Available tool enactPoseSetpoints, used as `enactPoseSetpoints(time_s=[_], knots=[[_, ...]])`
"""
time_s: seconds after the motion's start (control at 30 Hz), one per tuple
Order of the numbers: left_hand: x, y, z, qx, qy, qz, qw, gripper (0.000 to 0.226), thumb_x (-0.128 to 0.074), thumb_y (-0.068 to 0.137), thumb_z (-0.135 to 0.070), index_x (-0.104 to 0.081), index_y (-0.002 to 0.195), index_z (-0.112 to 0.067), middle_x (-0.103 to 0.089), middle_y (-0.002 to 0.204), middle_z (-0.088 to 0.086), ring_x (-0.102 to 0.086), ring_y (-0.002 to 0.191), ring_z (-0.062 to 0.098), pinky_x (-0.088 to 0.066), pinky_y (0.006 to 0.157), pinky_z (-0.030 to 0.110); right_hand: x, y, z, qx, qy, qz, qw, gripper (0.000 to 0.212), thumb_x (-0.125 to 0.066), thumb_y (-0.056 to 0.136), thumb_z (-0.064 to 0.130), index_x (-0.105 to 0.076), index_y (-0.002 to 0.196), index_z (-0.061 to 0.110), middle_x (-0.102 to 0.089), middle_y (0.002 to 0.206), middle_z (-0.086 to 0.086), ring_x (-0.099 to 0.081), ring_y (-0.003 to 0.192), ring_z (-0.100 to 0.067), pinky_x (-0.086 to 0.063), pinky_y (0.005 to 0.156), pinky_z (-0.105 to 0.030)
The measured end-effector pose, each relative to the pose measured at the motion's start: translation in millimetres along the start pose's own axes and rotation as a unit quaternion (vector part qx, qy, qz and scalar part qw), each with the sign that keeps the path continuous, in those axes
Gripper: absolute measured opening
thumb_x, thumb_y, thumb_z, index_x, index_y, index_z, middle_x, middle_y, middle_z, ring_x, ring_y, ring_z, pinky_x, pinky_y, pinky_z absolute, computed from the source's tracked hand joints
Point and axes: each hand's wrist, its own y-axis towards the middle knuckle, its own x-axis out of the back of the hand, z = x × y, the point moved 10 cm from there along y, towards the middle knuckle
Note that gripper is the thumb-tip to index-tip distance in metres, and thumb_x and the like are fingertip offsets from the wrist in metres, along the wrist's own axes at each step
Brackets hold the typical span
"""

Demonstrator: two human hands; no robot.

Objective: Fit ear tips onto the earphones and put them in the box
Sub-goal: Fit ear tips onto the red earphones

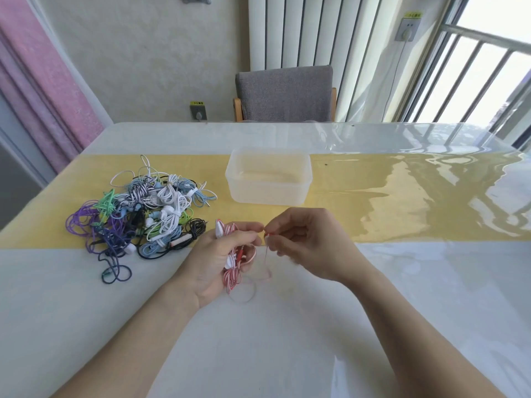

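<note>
A red-and-white striped earphone set (234,272) is bunched in my left hand (221,258), its cable loops hanging below the palm onto the table. My right hand (304,242) pinches one small earbud end of that set at its fingertips, right beside my left thumb and forefinger. A clear plastic box (268,176) stands open just beyond my hands, with nothing visible inside. A heap of tangled earphones (138,211) in purple, green, blue, white and black lies to the left. Any ear tip is too small to make out.
The table (373,311) has a glossy clear cover over a white cloth with a yellow runner (402,196). A grey chair (284,93) stands behind the far edge. A window with railings is at the right.
</note>
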Motion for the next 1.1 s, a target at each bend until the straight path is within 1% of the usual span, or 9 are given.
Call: enactPoseSetpoints(time_s=[0.17,0.27,0.4,0.5,0.6,0.7,0.83,0.97,1.1], knots=[[-14.4,-4.4,1.0,-0.003,0.035,0.051,0.998,0.019,-0.064,0.084,-0.018,-0.059,0.087,0.0,-0.052,0.073,0.014,-0.044,0.047,0.015,-0.033,0.041,0.021,-1.7,-1.4,7.5,0.017,0.064,-0.004,0.998,0.006,-0.078,0.085,0.007,-0.076,0.08,0.007,-0.073,0.069,0.0,-0.063,0.057,-0.004,-0.043,0.053,-0.01],[-15.6,-6.7,-2.0,-0.008,0.045,0.056,0.997,0.02,-0.059,0.085,-0.019,-0.056,0.085,0.001,-0.056,0.067,0.009,-0.044,0.044,0.012,-0.033,0.04,0.018,1.7,0.3,6.3,0.032,0.023,-0.037,0.999,0.006,-0.079,0.086,0.015,-0.078,0.08,0.012,-0.075,0.071,0.004,-0.06,0.056,-0.001,-0.043,0.054,-0.014],[-12.2,-5.8,-0.7,-0.003,0.041,0.043,0.998,0.019,-0.062,0.08,-0.019,-0.058,0.084,0.0,-0.055,0.065,0.007,-0.041,0.045,0.011,-0.036,0.041,0.016,1.0,2.1,2.6,0.033,-0.029,-0.017,0.999,0.01,-0.073,0.091,0.012,-0.079,0.088,0.019,-0.075,0.081,0.01,-0.061,0.064,-0.001,-0.044,0.057,-0.012],[-6.5,-3.3,1.8,0.006,0.02,0.022,1.0,0.022,-0.063,0.08,-0.019,-0.061,0.091,0.0,-0.051,0.067,0.009,-0.038,0.058,0.018,-0.034,0.042,0.016,17.8,5.4,0.7,0.042,-0.135,-0.04,0.989,0.016,-0.066,0.095,0.012,-0.078,0.098,0.023,-0.072,0.093,0.01,-0.063,0.079,-0.001,-0.043,0.066,-0.008],[-2.9,-0.3,4.9,0.019,0.006,0.015,1.0,0.022,-0.064,0.079,-0.02,-0.067,0.094,-0.004,-0.057,0.071,0.009,-0.042,0.061,0.018,-0.031,0.044,0.018,68.9,9.7,-16.7,-0.02,-0.24,-0.129,0.962,0.018,-0.063,0.096,0.012,-0.076,0.106,0.019,-0.073,0.098,0.005,-0.063,0.079,-0.005,-0.042,0.068,-0.009],[-5.4,0.6,4.9,0.016,0.001,0.021,1.0,0.025,-0.064,0.078,-0.019,-0.066,0.096,-0.003,-0.056,0.071,0.009,-0.043,0.057,0.016,-0.031,0.044,0.019,108.0,10.1,-46.5,-0.13,-0.317,-0.149,0.928,0.017,-0.064,0.096,0.018,-0.075,0.108,0.013,-0.073,0.103,-0.006,-0.062,0.087,-0.02,-0.048,0.074,-0.029],[-7.8,0.6,5.7,0.001,0.015,0.026,1.0,0.024,-0.066,0.077,-0.016,-0.066,0.095,-0.001,-0.055,0.072,0.009,-0.043,0.053,0.016,-0.031,0.044,0.02,110.9,10.0,-64.8,-0.2,-0.32,-0.115,0.919,0.012,-0.071,0.09,0.027,-0.077,0.092,0.016,-0.071,0.089,-0.003,-0.058,0.088,-0.021,-0.043,0.067,-0.029],[-6.5,0.5,10.1,0.016,0.009,0.023,1.0,0.02,-0.066,0.076,-0.016,-0.069,0.091,-0.004,-0.056,0.072,0.009,-0.044,0.059,0.018,-0.032,0.049,0.022,102.1,13.6,-66.0,-0.206,-0.324,-0.1,0.918,0.008,-0.069,0.087,0.017,-0.077,0.085,0.017,-0.073,0.078,-0.005,-0.062,0.073,-0.015,-0.039,0.05,-0.022],[-6.9,2.4,12.8,0.02,0.015,0.02,0.999,0.021,-0.065,0.077,-0.017,-0.067,0.093,-0.004,-0.058,0.072,0.008,-0.046,0.057,0.018,-0.033,0.05,0.022,99.1,16.4,-68.5,-0.201,-0.313,-0.11,0.922,0.016,-0.061,0.088,0.008,-0.076,0.087,0.011,-0.067,0.069,0.004,-0.061,0.07,-0.015,-0.039,0.048,-0.02]])
